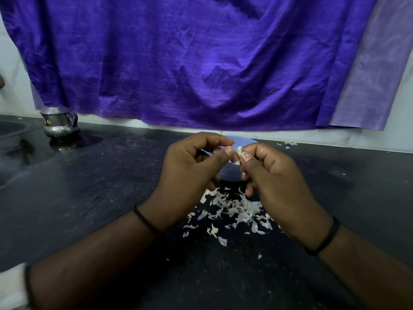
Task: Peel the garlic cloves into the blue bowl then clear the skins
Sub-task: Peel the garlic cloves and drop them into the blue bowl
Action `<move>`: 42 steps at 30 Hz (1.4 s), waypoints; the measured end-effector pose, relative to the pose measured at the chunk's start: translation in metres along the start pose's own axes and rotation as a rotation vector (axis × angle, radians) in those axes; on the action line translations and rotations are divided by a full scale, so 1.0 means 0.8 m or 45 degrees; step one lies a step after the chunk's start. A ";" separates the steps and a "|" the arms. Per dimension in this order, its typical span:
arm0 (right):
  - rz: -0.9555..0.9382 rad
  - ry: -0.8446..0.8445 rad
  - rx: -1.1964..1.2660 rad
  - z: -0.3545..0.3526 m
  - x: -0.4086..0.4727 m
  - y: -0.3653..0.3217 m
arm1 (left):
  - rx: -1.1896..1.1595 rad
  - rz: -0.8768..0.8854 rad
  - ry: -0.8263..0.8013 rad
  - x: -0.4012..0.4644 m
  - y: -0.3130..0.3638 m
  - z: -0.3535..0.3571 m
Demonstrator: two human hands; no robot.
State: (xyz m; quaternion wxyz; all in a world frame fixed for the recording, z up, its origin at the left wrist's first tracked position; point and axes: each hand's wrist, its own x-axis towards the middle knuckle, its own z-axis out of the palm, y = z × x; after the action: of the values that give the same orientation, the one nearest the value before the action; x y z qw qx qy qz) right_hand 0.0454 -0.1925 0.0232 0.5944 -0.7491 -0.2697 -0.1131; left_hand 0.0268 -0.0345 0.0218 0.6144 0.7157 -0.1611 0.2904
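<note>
Pinching hands (237, 166), small pale, seemingly half-peeled garlic clove (239, 150)

- At twelve o'clock, purple cloth (190, 63) hangs creased, with a faint sheen.
- My black counter (89, 186) looks like polished stone, scuffed.
- At ten o'clock, a shiny metal jug (60, 123).
- Papery, dry garlic skins (234, 209).

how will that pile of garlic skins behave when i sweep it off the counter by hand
The garlic skins look thin and papery, so probably very light and apt to scatter rather than slide together. They lie as many small loose flakes on the dark counter, so some will likely cling or get left behind.
</note>
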 end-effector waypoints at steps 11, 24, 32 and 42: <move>-0.359 0.024 -0.558 -0.003 0.000 0.003 | 0.154 0.187 0.002 -0.002 0.000 -0.001; -0.321 0.060 -0.708 -0.002 0.001 0.004 | 0.578 0.446 0.011 -0.004 -0.007 0.003; -0.189 0.044 -0.539 0.003 -0.003 -0.002 | 0.647 0.516 0.069 -0.005 -0.003 0.005; -0.127 0.210 -0.323 0.005 -0.005 0.003 | 0.565 0.410 0.131 -0.009 -0.002 0.007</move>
State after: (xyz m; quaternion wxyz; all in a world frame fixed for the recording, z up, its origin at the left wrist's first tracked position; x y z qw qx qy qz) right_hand 0.0429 -0.1902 0.0185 0.5088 -0.7920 -0.2403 -0.2368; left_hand 0.0236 -0.0401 0.0158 0.3960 0.7822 -0.1738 0.4484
